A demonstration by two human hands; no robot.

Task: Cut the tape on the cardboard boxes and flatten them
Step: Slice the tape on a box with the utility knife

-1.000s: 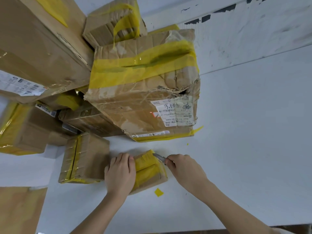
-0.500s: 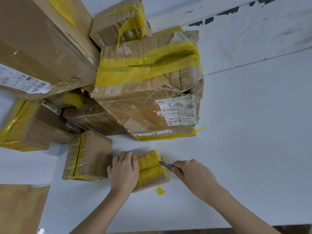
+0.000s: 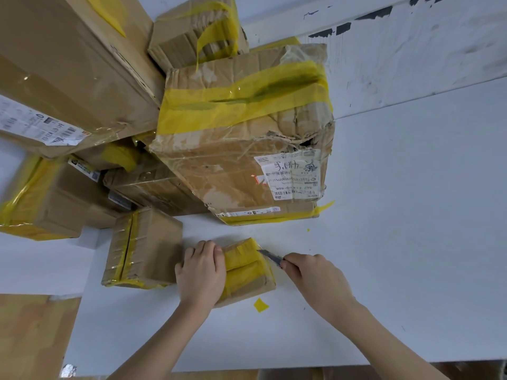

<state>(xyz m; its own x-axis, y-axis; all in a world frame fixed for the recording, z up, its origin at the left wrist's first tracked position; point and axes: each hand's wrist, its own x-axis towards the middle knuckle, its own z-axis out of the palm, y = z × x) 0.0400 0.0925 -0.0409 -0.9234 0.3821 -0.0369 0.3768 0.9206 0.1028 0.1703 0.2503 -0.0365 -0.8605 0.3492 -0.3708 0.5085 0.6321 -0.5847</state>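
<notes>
Small box point(image 3: 248, 272) lies near the surface's point(image 3: 411, 242) front edge, wrapped in yellow tape point(image 3: 241, 257); looks light, thin card, likely to crush or skid under a blade; left hand point(image 3: 201, 272) presses flat on its left half, the sensible hold; right hand point(image 3: 315, 278) has its grip closed round a knife point(image 3: 270, 257), tip at the box's right end; big box point(image 3: 247, 138) behind carries a label point(image 3: 292, 178), handwriting and digits not reliably legible.

This looks like a parcel-handling or packing workroom. Used cardboard boxes point(image 3: 241, 133) bound in yellow tape point(image 3: 241, 102), several bearing printed shipping labels point(image 3: 290, 178), are heaped on a plain white worktable point(image 3: 411, 242) that stands against a scuffed, paint-chipped white wall point(image 3: 411, 50).
</notes>
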